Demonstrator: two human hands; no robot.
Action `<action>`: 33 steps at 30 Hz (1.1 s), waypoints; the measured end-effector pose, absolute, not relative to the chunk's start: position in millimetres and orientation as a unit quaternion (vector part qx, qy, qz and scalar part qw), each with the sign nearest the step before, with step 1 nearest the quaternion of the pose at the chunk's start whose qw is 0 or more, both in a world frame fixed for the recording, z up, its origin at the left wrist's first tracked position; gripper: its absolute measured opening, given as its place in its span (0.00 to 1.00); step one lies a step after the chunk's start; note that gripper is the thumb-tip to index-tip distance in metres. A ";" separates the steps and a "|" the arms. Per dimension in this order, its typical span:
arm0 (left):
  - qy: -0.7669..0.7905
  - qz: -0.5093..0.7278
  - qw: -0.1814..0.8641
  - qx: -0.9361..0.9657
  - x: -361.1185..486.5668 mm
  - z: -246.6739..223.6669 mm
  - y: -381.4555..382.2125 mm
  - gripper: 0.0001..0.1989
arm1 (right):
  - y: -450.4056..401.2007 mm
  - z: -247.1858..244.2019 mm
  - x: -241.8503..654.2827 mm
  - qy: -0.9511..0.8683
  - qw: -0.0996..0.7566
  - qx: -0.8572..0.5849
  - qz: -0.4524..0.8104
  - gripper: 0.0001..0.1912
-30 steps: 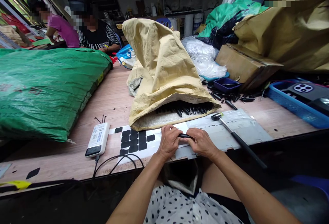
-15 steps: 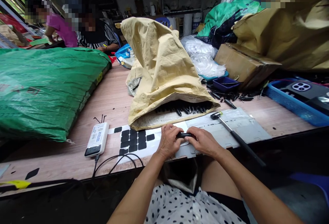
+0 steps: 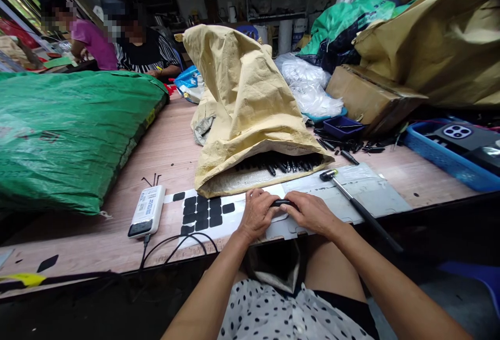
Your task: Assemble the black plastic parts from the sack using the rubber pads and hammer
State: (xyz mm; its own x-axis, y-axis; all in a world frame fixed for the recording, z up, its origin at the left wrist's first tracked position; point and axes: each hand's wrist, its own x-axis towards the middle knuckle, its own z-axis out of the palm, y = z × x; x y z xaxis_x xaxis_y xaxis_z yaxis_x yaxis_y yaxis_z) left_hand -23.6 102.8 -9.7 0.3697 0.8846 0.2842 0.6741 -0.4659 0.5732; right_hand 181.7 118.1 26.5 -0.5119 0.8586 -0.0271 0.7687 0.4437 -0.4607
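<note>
My left hand (image 3: pixel 257 214) and my right hand (image 3: pixel 310 212) are both closed on one slim black rod-shaped piece (image 3: pixel 282 203), each gripping an end. It lies roughly level, low over the front of the table; its ends are hidden by my fingers, so its exact kind is unclear. Just beyond, a tan paper sack (image 3: pixel 250 100) lies with its mouth toward me, and several similar black pieces (image 3: pixel 279 164) show inside. Left of my left hand is a white sheet with rounded black square stickers (image 3: pixel 202 212). A hammer (image 3: pixel 359 207) with a dark handle rests right of my right hand.
A white power bank (image 3: pixel 147 211) with cables lies at the left, by a big green sack (image 3: pixel 70 137). At the right are a blue tray (image 3: pixel 433 152) holding a phone, a cardboard box (image 3: pixel 371 95) and loose black parts. Two people sit at the far left.
My right hand's fingers have shifted slightly on the black piece, and it shows a bit more tilted. The rest of the table looks the same.
</note>
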 end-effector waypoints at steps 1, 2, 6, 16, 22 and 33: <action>0.483 0.287 0.185 0.806 -23.7 -9.2 102.6 0.09 | 118.4 26.0 181.6 -0.847 0.100 -0.479 0.210 0.11; 0.482 0.287 0.186 0.806 -23.8 -8.7 102.4 0.09 | 118.5 25.3 181.6 -0.849 0.099 -0.475 0.209 0.11; 0.477 0.281 0.186 0.812 -24.1 -6.9 102.0 0.10 | 118.1 24.7 182.1 -0.855 0.105 -0.466 0.202 0.12; 0.492 0.274 0.160 0.810 -23.4 -9.4 101.9 0.08 | 115.6 31.5 174.1 -0.859 0.092 -0.467 0.188 0.13; 0.499 0.278 0.155 0.806 -23.5 -9.8 101.3 0.11 | 113.8 31.4 170.4 -0.845 0.093 -0.483 0.211 0.17; 0.520 0.292 0.127 0.793 -22.7 -12.6 99.4 0.08 | 111.4 17.4 148.8 -0.825 0.105 -0.540 0.128 0.12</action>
State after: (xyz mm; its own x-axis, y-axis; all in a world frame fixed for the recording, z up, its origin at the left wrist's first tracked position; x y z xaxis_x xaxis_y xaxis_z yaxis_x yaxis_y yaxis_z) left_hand -22.7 99.4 -12.6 0.2893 0.8982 0.3309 0.7503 -0.4275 0.5043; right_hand 148.8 111.4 17.4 -0.3942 0.9184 0.0353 0.8649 0.3836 -0.3238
